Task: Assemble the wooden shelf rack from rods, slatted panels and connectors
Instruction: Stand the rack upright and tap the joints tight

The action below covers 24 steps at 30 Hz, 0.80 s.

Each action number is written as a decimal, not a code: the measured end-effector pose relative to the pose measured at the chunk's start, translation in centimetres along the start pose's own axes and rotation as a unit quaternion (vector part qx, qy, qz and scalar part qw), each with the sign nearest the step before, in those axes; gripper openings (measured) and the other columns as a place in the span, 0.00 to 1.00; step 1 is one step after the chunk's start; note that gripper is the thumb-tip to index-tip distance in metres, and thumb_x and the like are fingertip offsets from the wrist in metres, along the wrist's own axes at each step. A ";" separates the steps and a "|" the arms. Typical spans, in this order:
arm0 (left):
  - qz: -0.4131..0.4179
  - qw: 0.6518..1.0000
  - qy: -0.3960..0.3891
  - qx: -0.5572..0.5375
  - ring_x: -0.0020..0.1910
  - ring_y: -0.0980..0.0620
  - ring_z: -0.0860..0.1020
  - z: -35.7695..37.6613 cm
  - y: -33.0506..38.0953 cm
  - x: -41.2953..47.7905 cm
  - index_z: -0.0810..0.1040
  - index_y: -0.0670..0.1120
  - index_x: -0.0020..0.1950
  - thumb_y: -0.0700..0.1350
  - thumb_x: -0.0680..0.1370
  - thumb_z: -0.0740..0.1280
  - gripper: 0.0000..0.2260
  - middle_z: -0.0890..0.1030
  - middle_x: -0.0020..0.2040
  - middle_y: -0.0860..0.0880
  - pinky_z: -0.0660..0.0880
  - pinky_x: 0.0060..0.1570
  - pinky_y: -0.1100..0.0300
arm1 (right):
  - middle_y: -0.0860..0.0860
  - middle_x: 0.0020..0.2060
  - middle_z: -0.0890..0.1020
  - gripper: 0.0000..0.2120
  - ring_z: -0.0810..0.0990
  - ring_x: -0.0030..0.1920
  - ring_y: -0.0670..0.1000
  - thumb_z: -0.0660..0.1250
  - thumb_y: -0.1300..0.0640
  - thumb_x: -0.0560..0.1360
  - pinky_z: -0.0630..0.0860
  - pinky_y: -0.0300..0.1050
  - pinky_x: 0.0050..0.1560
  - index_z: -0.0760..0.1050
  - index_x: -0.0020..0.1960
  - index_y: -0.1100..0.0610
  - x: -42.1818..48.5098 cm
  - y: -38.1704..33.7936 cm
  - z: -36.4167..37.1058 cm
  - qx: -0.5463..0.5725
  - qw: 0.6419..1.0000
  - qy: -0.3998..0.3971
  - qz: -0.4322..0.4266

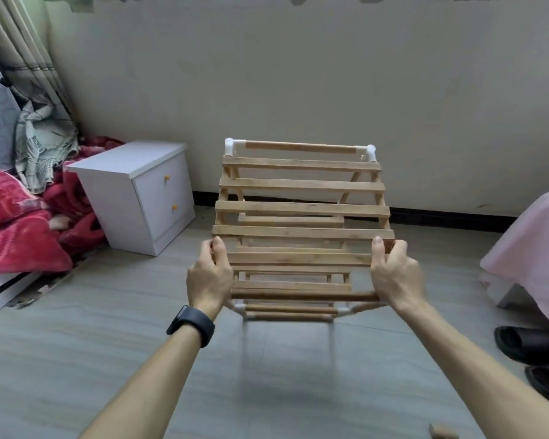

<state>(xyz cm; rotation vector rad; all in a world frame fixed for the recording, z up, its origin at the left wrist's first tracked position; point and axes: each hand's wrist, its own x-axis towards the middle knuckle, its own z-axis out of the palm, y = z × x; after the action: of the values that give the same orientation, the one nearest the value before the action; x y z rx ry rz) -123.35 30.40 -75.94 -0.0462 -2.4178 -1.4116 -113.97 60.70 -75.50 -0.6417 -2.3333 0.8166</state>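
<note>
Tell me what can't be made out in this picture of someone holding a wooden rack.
Head view:
- The rack: its white legs are motion-blurred, so whether they touch the floor is unclear.
- Fingertips of the left hand and right hand: hidden behind the rack's sides.
- The lower shelves: mostly covered by the top slatted panel.
- A small brown piece: cut off by the bottom edge.
- The black slippers: cut by the right edge.

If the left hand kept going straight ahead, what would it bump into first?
The left hand grips the wooden shelf rack, so that comes first. Past it, probably the wall; the white bedside cabinet looks off to the side, though depth is unclear.
</note>
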 end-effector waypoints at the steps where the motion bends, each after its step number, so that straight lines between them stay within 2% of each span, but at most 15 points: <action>1: -0.016 1.000 -0.005 -0.026 0.34 0.50 0.80 0.5 -1.0 -0.6 0.74 0.53 0.51 0.60 0.85 0.50 0.17 0.79 0.36 0.51 0.74 0.32 0.55 | 0.51 0.30 0.78 0.23 0.77 0.29 0.50 0.48 0.37 0.84 0.66 0.43 0.26 0.67 0.51 0.57 -0.9 0.8 0.8 0.025 1.000 -0.007 -0.006; 2: -0.041 0.998 -0.013 -0.049 0.33 0.52 0.81 0.9 -2.0 -1.1 0.74 0.55 0.53 0.60 0.85 0.51 0.16 0.79 0.36 0.51 0.77 0.33 0.56 | 0.51 0.30 0.78 0.22 0.78 0.29 0.50 0.48 0.37 0.83 0.67 0.43 0.25 0.66 0.52 0.56 -1.7 1.7 1.7 0.041 0.999 -0.021 -0.007; 4: -0.085 0.993 -0.037 -0.072 0.33 0.61 0.81 1.8 -4.3 -2.0 0.74 0.57 0.55 0.59 0.85 0.53 0.12 0.80 0.40 0.54 0.74 0.32 0.69 | 0.50 0.33 0.79 0.21 0.78 0.30 0.48 0.48 0.36 0.81 0.68 0.44 0.26 0.63 0.54 0.53 -3.2 3.6 3.3 0.057 0.997 -0.054 0.014; 5: -0.095 0.992 -0.050 -0.073 0.34 0.65 0.81 2.3 -5.4 -2.5 0.74 0.57 0.56 0.58 0.85 0.54 0.12 0.80 0.42 0.55 0.73 0.32 0.71 | 0.50 0.35 0.78 0.20 0.77 0.32 0.48 0.48 0.36 0.81 0.70 0.46 0.29 0.62 0.55 0.52 -3.9 4.6 4.2 0.064 0.995 -0.069 0.031; 7: -0.104 0.989 -0.069 -0.077 0.37 0.62 0.82 3.6 -7.7 -3.6 0.75 0.56 0.58 0.59 0.85 0.54 0.13 0.82 0.45 0.53 0.78 0.38 0.62 | 0.50 0.38 0.78 0.17 0.77 0.36 0.49 0.48 0.36 0.82 0.70 0.49 0.33 0.59 0.55 0.49 -5.2 6.8 5.8 0.081 0.992 -0.079 0.052; 9: -0.121 0.985 -0.076 -0.098 0.45 0.55 0.83 4.9 -9.6 -4.8 0.75 0.58 0.60 0.60 0.84 0.53 0.14 0.82 0.50 0.53 0.79 0.48 0.53 | 0.50 0.38 0.78 0.14 0.77 0.36 0.49 0.48 0.36 0.81 0.69 0.47 0.31 0.58 0.54 0.47 -6.3 8.8 7.3 0.090 0.991 -0.077 0.058; 12: -0.146 0.979 -0.095 -0.103 0.56 0.50 0.78 7.0 -12.4 -6.7 0.73 0.60 0.65 0.61 0.84 0.52 0.15 0.80 0.57 0.54 0.72 0.55 0.54 | 0.51 0.37 0.78 0.12 0.80 0.37 0.54 0.49 0.37 0.82 0.70 0.49 0.32 0.57 0.55 0.45 -7.8 11.7 9.0 0.091 0.985 -0.107 0.096; 14: -0.167 0.975 -0.110 -0.092 0.57 0.50 0.77 8.2 -14.3 -7.5 0.72 0.60 0.65 0.60 0.84 0.52 0.14 0.80 0.57 0.55 0.71 0.56 0.53 | 0.52 0.39 0.78 0.12 0.81 0.40 0.54 0.50 0.37 0.81 0.71 0.48 0.34 0.58 0.57 0.44 -8.7 13.8 10.4 0.100 0.979 -0.128 0.123; 17: -0.194 0.969 -0.135 -0.074 0.59 0.49 0.76 9.7 -17.0 -8.5 0.72 0.58 0.67 0.57 0.85 0.52 0.15 0.80 0.60 0.53 0.72 0.59 0.50 | 0.45 0.47 0.78 0.12 0.78 0.46 0.43 0.53 0.40 0.82 0.70 0.39 0.40 0.59 0.60 0.46 -10.2 16.2 12.2 0.109 0.971 -0.153 0.146; 19: -0.214 0.964 -0.149 -0.054 0.59 0.49 0.75 10.7 -19.2 -9.3 0.71 0.56 0.71 0.56 0.86 0.52 0.17 0.79 0.60 0.53 0.73 0.61 0.49 | 0.42 0.49 0.77 0.10 0.76 0.48 0.41 0.54 0.44 0.84 0.70 0.41 0.41 0.60 0.61 0.47 -11.3 18.1 13.6 0.111 0.964 -0.174 0.166; 21: -0.232 0.959 -0.157 -0.036 0.57 0.49 0.75 11.6 -21.1 -10.1 0.71 0.56 0.71 0.55 0.86 0.53 0.16 0.79 0.57 0.54 0.72 0.58 0.51 | 0.41 0.50 0.76 0.10 0.76 0.48 0.44 0.56 0.47 0.85 0.69 0.47 0.45 0.61 0.63 0.49 -12.2 19.9 14.8 0.106 0.956 -0.196 0.192; 24: -0.253 0.952 -0.170 -0.018 0.51 0.49 0.77 12.5 -23.5 -11.3 0.73 0.57 0.62 0.49 0.86 0.55 0.09 0.79 0.49 0.61 0.69 0.52 0.54 | 0.44 0.52 0.78 0.09 0.76 0.52 0.51 0.59 0.50 0.85 0.68 0.48 0.53 0.62 0.62 0.49 -13.4 21.8 15.9 0.095 0.942 -0.228 0.229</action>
<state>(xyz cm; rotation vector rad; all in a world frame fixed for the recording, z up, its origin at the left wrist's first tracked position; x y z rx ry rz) -120.75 30.77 -104.71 0.3789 -2.8197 -1.7852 -109.42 61.63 -105.30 -1.0163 -2.4894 1.5221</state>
